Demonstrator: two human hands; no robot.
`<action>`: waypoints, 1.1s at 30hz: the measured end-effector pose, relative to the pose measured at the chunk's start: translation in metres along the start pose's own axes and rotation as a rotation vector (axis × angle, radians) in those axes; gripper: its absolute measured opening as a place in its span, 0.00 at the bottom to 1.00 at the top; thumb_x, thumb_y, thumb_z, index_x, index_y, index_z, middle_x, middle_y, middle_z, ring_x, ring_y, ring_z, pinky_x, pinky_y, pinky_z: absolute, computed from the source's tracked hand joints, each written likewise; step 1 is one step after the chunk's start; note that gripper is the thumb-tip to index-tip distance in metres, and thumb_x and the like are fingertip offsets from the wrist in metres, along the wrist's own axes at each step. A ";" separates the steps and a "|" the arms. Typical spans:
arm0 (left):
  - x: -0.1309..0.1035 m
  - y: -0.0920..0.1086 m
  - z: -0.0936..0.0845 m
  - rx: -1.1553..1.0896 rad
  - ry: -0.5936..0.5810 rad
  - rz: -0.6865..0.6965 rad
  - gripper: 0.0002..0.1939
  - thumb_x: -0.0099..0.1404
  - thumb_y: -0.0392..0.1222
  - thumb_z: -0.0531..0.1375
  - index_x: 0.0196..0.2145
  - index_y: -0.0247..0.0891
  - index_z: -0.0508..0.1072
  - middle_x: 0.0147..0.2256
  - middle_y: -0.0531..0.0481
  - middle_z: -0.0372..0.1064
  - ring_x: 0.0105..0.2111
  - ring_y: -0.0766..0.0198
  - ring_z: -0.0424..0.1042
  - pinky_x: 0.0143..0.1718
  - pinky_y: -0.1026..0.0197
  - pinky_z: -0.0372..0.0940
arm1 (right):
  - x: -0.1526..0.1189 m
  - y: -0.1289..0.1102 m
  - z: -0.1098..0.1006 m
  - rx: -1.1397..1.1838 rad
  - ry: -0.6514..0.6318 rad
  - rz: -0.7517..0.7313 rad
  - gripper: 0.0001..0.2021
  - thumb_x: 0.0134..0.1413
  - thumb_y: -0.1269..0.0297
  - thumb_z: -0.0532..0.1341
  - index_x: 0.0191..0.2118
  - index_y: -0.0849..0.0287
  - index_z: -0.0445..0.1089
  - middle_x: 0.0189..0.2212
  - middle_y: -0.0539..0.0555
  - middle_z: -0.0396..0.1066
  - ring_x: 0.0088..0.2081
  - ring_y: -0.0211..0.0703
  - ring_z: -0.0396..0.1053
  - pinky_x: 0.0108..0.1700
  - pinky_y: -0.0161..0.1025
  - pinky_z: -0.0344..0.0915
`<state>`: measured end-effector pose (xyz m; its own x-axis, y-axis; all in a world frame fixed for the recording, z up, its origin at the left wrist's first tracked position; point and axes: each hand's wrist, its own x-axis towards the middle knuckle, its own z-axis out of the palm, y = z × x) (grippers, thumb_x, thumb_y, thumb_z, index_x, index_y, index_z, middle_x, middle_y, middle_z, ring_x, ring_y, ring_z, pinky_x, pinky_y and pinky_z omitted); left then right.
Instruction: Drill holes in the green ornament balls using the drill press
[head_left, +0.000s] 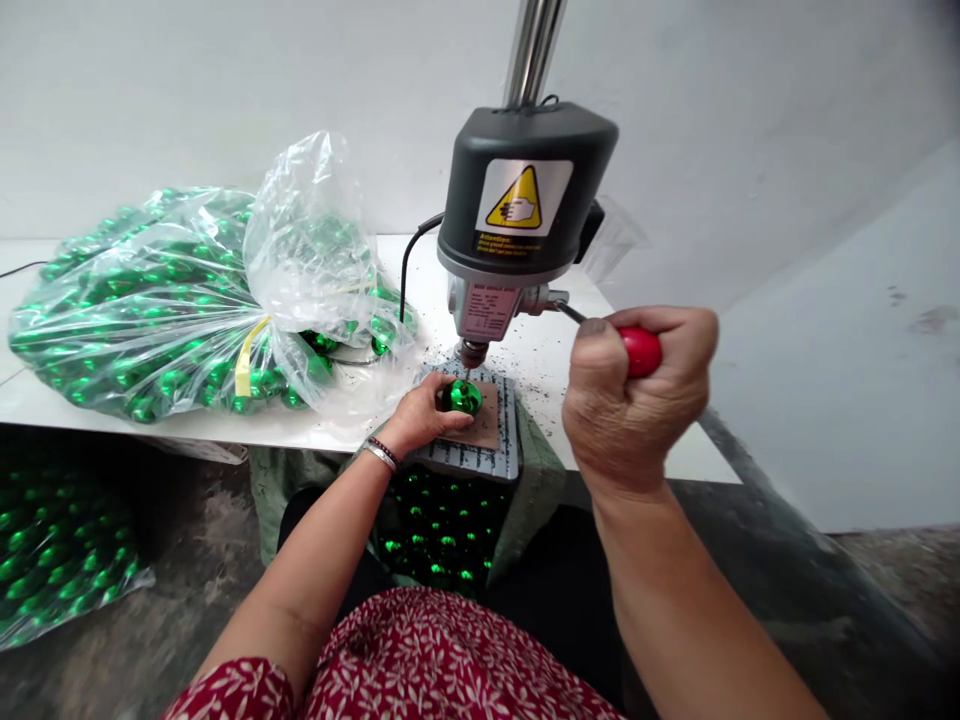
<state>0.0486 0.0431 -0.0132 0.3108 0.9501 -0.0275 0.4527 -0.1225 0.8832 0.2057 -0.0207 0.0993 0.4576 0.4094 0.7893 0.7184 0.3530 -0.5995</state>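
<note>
My left hand (429, 412) grips a shiny green ball (463, 398) from its left side, thumb in front and fingers behind. The ball rests on a brown square board (487, 415) that lies on the grey ridged base (507, 455) of a drill press (529, 195). Straight above the ball, the chuck (472, 352) points down with a thin bit that appears to reach its top. My right hand (637, 400) is closed around the red knob (642, 351) of the press's feed lever, to the right of the machine.
A clear plastic bag (172, 300) full of green balls lies on the white table (547, 340) at left. Another bag of balls (60, 560) is on the floor. More green balls (439, 530) sit below the press, between my knees. Dark shavings dot the table.
</note>
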 end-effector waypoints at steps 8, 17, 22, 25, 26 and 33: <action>0.002 -0.006 0.002 -0.008 0.017 0.010 0.29 0.49 0.42 0.69 0.49 0.37 0.69 0.38 0.51 0.73 0.37 0.62 0.71 0.41 0.59 0.65 | -0.018 0.009 0.003 0.013 0.053 -0.009 0.07 0.55 0.58 0.58 0.32 0.55 0.62 0.26 0.47 0.66 0.26 0.32 0.64 0.30 0.34 0.64; 0.003 -0.006 0.004 -0.039 0.030 0.013 0.28 0.48 0.42 0.70 0.47 0.36 0.69 0.40 0.50 0.73 0.38 0.61 0.72 0.43 0.58 0.67 | -0.006 0.010 0.006 0.075 0.064 -0.074 0.08 0.55 0.59 0.57 0.32 0.58 0.63 0.26 0.47 0.66 0.26 0.30 0.63 0.30 0.32 0.62; -0.004 -0.007 -0.001 -0.153 0.025 0.081 0.28 0.49 0.39 0.69 0.48 0.34 0.67 0.44 0.45 0.72 0.43 0.60 0.72 0.48 0.56 0.67 | 0.063 -0.018 0.012 0.023 -0.140 0.138 0.11 0.54 0.62 0.59 0.27 0.60 0.58 0.20 0.43 0.55 0.23 0.26 0.52 0.28 0.31 0.53; -0.021 -0.006 -0.016 -0.165 -0.109 0.163 0.31 0.49 0.38 0.69 0.51 0.34 0.68 0.48 0.43 0.72 0.47 0.58 0.72 0.51 0.56 0.66 | 0.079 -0.024 0.014 -0.028 -0.168 0.224 0.11 0.54 0.62 0.60 0.27 0.61 0.59 0.20 0.42 0.55 0.25 0.26 0.50 0.31 0.31 0.52; -0.027 -0.004 -0.023 -0.122 -0.161 0.193 0.33 0.47 0.39 0.70 0.52 0.35 0.69 0.50 0.43 0.71 0.48 0.57 0.71 0.52 0.55 0.65 | 0.079 -0.024 0.014 -0.038 -0.165 0.236 0.11 0.54 0.62 0.60 0.27 0.61 0.60 0.20 0.42 0.55 0.25 0.25 0.51 0.31 0.32 0.52; -0.023 -0.004 -0.083 0.469 0.168 0.064 0.18 0.67 0.43 0.55 0.50 0.36 0.75 0.46 0.43 0.76 0.44 0.58 0.74 0.48 0.58 0.68 | 0.070 -0.019 0.014 -0.042 -0.148 0.213 0.15 0.54 0.52 0.60 0.32 0.62 0.64 0.25 0.44 0.61 0.27 0.26 0.55 0.33 0.32 0.56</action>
<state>-0.0301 0.0452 0.0234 0.2292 0.9647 0.1299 0.7758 -0.2616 0.5741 0.2167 0.0135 0.1642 0.5216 0.5904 0.6159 0.6366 0.2113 -0.7417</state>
